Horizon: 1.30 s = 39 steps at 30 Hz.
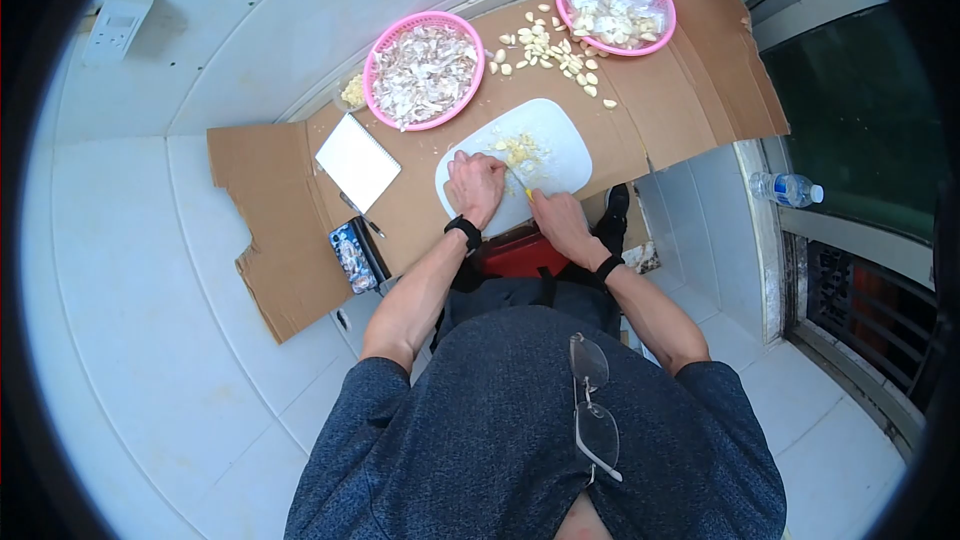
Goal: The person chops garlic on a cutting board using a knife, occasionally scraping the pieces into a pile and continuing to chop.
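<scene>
Head view: hands [520, 205] grip knife [520, 183] and garlic [518, 150] on cardboard [420, 200] over tiled floor [130, 290].

The cutting board [545, 145] lies on the cardboard sheet [420, 210] spread over the floor [150, 270]. On the board sits a pile of chopped garlic [520, 150]. Left of the board lies a notepad [357, 161], with a pen [362, 215] and a phone [353, 257] nearer the person. Beyond the board lie loose cloves [545, 48], between a basket of skins [424, 70] on the left and a second basket [615, 6] on the right. Well right of the board, a bottle [786, 188] lies on a ledge.
</scene>
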Motion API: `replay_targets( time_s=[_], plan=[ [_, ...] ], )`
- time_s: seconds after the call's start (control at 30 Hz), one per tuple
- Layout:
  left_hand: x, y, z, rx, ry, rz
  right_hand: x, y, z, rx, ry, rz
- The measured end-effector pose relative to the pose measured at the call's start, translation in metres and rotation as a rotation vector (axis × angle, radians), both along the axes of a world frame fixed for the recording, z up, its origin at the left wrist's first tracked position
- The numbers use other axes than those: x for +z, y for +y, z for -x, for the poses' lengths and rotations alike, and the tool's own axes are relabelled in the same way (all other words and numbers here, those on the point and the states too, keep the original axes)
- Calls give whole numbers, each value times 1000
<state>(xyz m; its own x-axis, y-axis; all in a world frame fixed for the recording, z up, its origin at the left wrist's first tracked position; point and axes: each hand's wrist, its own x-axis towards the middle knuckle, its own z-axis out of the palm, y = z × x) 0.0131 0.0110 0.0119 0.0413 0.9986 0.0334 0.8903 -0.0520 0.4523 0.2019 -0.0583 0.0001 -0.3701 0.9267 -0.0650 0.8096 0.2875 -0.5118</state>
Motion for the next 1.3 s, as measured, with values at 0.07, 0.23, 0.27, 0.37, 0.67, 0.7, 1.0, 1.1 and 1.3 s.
replay_targets(
  time_s=[0.07,0.23,0.27,0.37,0.67,0.7,1.0,1.1,1.3],
  plan=[
    [8,0,-4,78,-49,-70,1,-5,-3,-15,-5,7],
    [-7,3,5,-3,-55,-117,2,-16,-12,-17,-1,-23],
    [-7,3,4,-8,-54,-111,3,-17,-13,-25,9,-18],
    [-11,2,4,85,-37,57,9,-17,-14,-30,-19,-16],
    [-8,2,7,-17,-41,-74,13,3,4,-57,39,-30],
    [-8,2,7,-15,-41,-75,12,4,5,-55,39,-31],
    [-8,5,7,-15,-39,-3,8,10,8,-34,7,-9],
    [-10,5,8,-15,-42,-2,8,10,9,-29,5,-27],
    [-5,6,7,-21,-48,-4,7,14,10,-26,-29,-24]
  ],
)
